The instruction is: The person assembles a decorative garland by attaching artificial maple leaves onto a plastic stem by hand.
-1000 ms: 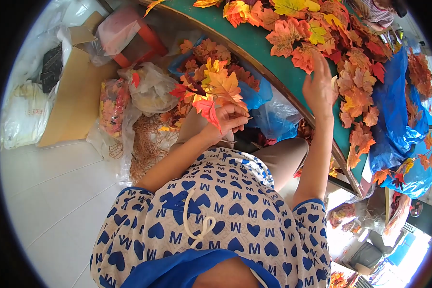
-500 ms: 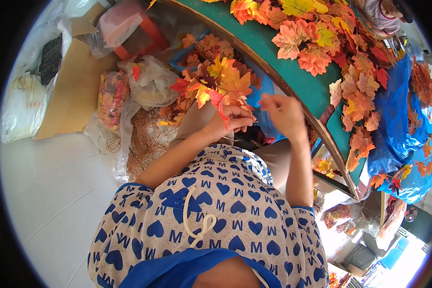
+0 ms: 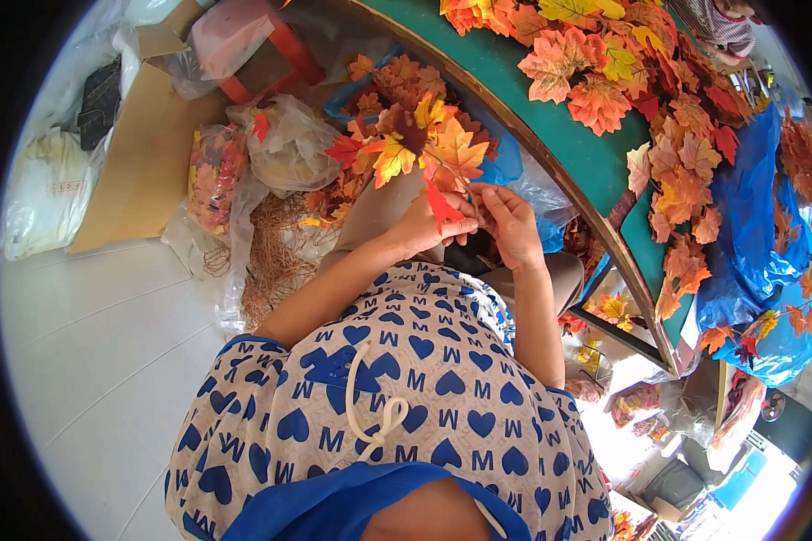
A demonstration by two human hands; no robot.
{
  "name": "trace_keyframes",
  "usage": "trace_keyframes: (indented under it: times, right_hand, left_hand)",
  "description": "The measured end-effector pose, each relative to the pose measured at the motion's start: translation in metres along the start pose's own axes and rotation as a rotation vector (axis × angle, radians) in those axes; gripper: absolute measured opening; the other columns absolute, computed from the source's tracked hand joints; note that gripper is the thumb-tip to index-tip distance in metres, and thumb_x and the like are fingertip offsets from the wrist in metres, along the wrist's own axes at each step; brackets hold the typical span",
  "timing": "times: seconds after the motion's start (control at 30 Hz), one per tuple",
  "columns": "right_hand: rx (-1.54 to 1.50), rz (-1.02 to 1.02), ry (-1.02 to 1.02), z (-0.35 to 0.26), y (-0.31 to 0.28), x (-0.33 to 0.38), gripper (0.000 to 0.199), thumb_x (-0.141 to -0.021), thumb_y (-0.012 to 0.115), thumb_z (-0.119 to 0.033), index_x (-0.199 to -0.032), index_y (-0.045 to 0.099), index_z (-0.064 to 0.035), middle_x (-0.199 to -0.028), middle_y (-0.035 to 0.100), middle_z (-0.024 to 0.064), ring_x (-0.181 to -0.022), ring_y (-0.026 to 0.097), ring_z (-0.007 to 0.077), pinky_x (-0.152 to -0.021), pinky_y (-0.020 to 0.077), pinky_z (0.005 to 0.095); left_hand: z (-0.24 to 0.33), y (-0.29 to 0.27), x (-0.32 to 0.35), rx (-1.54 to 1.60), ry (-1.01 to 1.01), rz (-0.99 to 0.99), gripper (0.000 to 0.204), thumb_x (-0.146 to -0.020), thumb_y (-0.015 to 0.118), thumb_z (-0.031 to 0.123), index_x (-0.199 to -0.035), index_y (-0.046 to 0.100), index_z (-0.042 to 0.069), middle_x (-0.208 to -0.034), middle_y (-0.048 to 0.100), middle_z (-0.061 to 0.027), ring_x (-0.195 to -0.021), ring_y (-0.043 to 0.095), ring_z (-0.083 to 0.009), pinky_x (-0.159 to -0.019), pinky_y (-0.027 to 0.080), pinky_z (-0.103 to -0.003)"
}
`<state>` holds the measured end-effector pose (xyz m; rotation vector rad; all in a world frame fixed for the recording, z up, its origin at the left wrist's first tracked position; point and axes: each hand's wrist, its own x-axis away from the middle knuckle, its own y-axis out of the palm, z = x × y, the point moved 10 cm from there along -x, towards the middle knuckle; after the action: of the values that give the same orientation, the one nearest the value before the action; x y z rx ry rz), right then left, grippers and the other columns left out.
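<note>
A spray of artificial maple leaves point(image 3: 458, 151), orange and yellow with a dark red one, stands up from my left hand point(image 3: 417, 227). My left hand is closed round its stem, and a single red leaf point(image 3: 440, 207) hangs over those fingers. Close against it on the right, my right hand point(image 3: 514, 230) is closed in a pinch at the stem. What sits between its fingertips is too small to make out. Both hands are above my lap, beside the table's edge.
Leaf sprays point(image 3: 604, 63) cover part of the green table point(image 3: 514, 95), whose wooden rim curves past my right hand. Blue plastic bags point(image 3: 740, 225) hang at its right end. On my left are a cardboard box point(image 3: 131, 153), a red stool point(image 3: 289, 54) and a clear bag of leaves point(image 3: 215, 176).
My right hand has come down and left from beside the table edge to meet my left hand at the stem. The spray has turned slightly, showing a dark red leaf.
</note>
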<state>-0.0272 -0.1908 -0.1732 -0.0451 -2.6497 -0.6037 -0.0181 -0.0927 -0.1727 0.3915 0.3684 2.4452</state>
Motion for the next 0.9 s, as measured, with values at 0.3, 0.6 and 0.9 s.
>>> trace_keyframes:
  times: [0.3,0.6,0.9]
  right_hand:
    - [0.074,-0.096,-0.05,0.017,0.007,0.0,0.043,-0.101,0.032,-0.028,-0.132,0.04,-0.0004,-0.111,0.062,0.016,-0.101,0.06,0.021,-0.088,0.0459,0.0297]
    - [0.155,-0.086,0.026,0.017,-0.019,0.006,0.042,-0.1,0.032,-0.029,-0.127,0.045,0.0004,-0.103,0.063,0.0149,-0.086,0.063,0.0179,-0.078,0.0514,0.0271]
    - [0.771,0.014,-0.228,-0.057,-0.02,0.045,0.025,-0.094,0.051,-0.01,-0.114,0.058,0.0028,-0.099,0.065,0.009,-0.09,0.061,0.013,-0.077,0.0498,0.0247]
  left_hand:
    - [0.031,-0.047,-0.028,0.827,0.115,0.16,0.025,-0.089,0.051,-0.003,-0.113,0.056,0.004,-0.097,0.061,-0.0059,-0.089,0.061,-0.0141,-0.083,0.052,-0.029]
    - [0.052,-0.092,-0.043,0.82,0.283,0.207,0.026,-0.089,0.051,-0.003,-0.111,0.059,0.009,-0.101,0.059,-0.0074,-0.094,0.06,-0.0156,-0.086,0.053,-0.028]
    - [0.041,-0.056,-0.028,0.749,0.135,0.198,0.019,-0.091,0.055,0.012,-0.108,0.058,0.004,-0.093,0.061,-0.0033,-0.086,0.061,-0.014,-0.079,0.054,-0.03]
